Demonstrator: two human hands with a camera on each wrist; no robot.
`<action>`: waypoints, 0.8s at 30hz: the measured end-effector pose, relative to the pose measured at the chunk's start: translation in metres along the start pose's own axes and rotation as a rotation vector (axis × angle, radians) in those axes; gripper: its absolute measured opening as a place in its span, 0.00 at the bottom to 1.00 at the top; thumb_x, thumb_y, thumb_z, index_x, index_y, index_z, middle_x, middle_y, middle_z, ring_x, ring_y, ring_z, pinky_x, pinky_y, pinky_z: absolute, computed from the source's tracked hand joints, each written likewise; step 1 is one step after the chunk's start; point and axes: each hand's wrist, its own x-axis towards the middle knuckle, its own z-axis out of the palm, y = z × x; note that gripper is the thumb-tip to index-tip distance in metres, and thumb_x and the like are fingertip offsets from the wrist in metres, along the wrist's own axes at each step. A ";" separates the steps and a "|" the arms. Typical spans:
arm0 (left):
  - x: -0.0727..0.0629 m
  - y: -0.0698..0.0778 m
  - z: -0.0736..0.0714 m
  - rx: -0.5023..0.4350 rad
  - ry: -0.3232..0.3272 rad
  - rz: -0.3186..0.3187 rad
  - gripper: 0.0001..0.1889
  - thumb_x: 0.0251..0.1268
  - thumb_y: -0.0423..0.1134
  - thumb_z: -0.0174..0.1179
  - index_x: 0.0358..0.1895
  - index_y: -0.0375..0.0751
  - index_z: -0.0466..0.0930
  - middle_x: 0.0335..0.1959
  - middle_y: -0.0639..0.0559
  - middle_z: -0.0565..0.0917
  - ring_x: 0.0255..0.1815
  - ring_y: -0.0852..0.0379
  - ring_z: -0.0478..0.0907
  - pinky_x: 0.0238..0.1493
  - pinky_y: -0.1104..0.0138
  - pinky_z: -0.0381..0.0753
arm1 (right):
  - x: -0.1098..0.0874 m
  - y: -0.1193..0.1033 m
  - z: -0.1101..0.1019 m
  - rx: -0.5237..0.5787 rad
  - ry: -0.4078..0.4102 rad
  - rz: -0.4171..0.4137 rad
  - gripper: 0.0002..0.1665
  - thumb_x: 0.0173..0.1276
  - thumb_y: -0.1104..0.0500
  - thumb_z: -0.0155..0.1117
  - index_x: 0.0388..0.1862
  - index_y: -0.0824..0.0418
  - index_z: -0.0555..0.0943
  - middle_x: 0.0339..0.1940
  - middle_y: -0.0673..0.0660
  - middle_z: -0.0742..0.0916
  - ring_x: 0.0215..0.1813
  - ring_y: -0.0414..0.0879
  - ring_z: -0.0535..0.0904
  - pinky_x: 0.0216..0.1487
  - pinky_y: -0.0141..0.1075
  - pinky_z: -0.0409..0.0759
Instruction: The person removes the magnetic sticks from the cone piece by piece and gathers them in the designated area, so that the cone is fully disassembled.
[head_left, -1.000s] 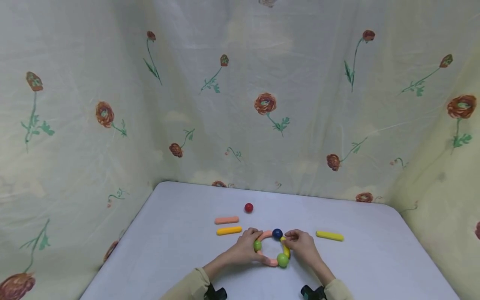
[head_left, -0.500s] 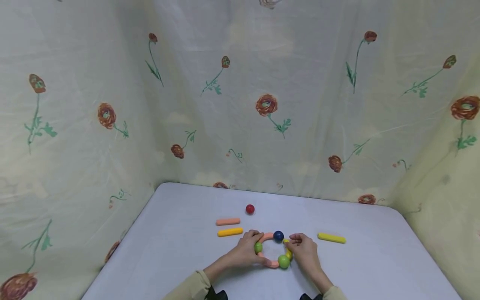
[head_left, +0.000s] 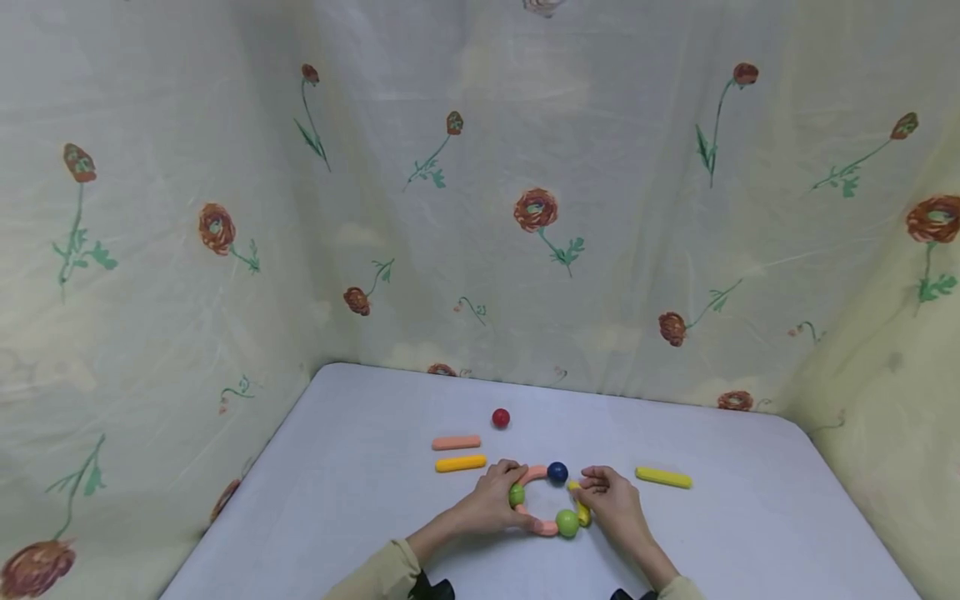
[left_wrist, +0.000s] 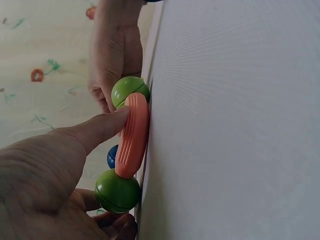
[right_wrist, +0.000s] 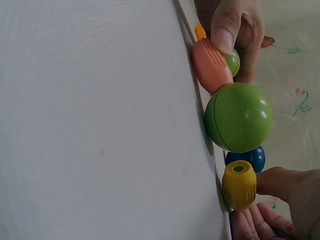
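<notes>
My left hand (head_left: 491,500) holds the left side of a partial ring made of curved rods and balls. Its thumb presses the near curved pink rod (left_wrist: 132,135), while its fingers reach round by the left green ball (head_left: 517,494) and the far curved pink rod (head_left: 535,472). A dark blue ball (head_left: 557,473) ends the far side; a larger-looking green ball (head_left: 567,523) ends the near side. At the right, my right hand (head_left: 611,500) pinches a curved yellow rod (right_wrist: 240,187) between thumb and fingers. Its holed end faces the right wrist camera, and a gap separates it from the blue ball.
On the white table (head_left: 360,500), a straight pink rod (head_left: 456,442) and an orange-yellow rod (head_left: 461,463) lie left of the ring. A red ball (head_left: 501,418) sits farther back. Another yellow rod (head_left: 663,477) lies to the right. A flowered curtain (head_left: 480,250) surrounds the table.
The curved yellow rod has shifted slightly right with my right hand; its far end has come away from the blue ball. My left hand keeps its hold on the ring.
</notes>
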 end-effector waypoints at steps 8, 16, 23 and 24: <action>0.001 -0.002 0.003 -0.009 -0.003 0.003 0.49 0.45 0.64 0.71 0.71 0.48 0.64 0.68 0.47 0.66 0.64 0.50 0.65 0.64 0.51 0.71 | -0.009 0.013 -0.022 -0.037 0.036 0.032 0.19 0.53 0.61 0.74 0.43 0.66 0.81 0.33 0.54 0.86 0.32 0.38 0.78 0.31 0.26 0.76; 0.001 -0.004 0.001 -0.042 -0.016 0.004 0.49 0.45 0.63 0.71 0.71 0.48 0.64 0.69 0.47 0.64 0.65 0.49 0.64 0.64 0.48 0.70 | -0.013 0.030 -0.052 -0.139 0.027 0.046 0.18 0.54 0.58 0.74 0.41 0.66 0.82 0.31 0.52 0.86 0.32 0.38 0.78 0.30 0.26 0.74; 0.003 -0.006 0.001 -0.042 -0.029 0.001 0.49 0.45 0.66 0.69 0.72 0.51 0.62 0.69 0.48 0.64 0.66 0.50 0.63 0.65 0.48 0.69 | -0.013 0.031 -0.065 -0.187 -0.024 0.047 0.19 0.56 0.54 0.73 0.40 0.67 0.81 0.31 0.53 0.85 0.32 0.40 0.77 0.29 0.28 0.73; 0.003 -0.006 0.001 -0.045 -0.029 0.004 0.49 0.45 0.66 0.70 0.72 0.51 0.62 0.69 0.48 0.64 0.66 0.49 0.63 0.65 0.48 0.69 | -0.013 0.030 -0.066 -0.191 -0.025 0.049 0.21 0.57 0.53 0.72 0.42 0.67 0.80 0.32 0.53 0.85 0.33 0.41 0.77 0.30 0.28 0.73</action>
